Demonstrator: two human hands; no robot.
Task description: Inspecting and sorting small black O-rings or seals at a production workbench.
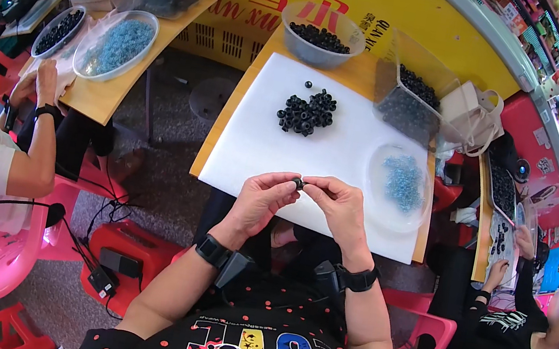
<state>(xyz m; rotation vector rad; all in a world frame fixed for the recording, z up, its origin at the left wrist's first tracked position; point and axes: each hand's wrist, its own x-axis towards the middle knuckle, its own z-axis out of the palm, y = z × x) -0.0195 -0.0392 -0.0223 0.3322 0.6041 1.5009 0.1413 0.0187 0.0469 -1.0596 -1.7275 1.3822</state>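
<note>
Both hands meet above the near edge of a white board (247, 146). Between the fingertips of my left hand (262, 198) is a small round black part (298, 185). My right hand (339, 211) pinches at the same part from the other side; whether a second small piece is between those fingers, I cannot tell. Farther up the board lies a loose pile of small black ring-shaped parts (305, 113), with a single black part (308, 85) just beyond it. To the right, a shallow clear dish (373, 184) holds many tiny light-blue pieces (403, 183).
Behind the board stand a translucent bowl (294, 46) and a clear bin (393, 82), both with black parts. A white handbag (471, 115) sits at the back right. People work at tables (101, 106) on both sides. A red stool (125, 244) is at lower left.
</note>
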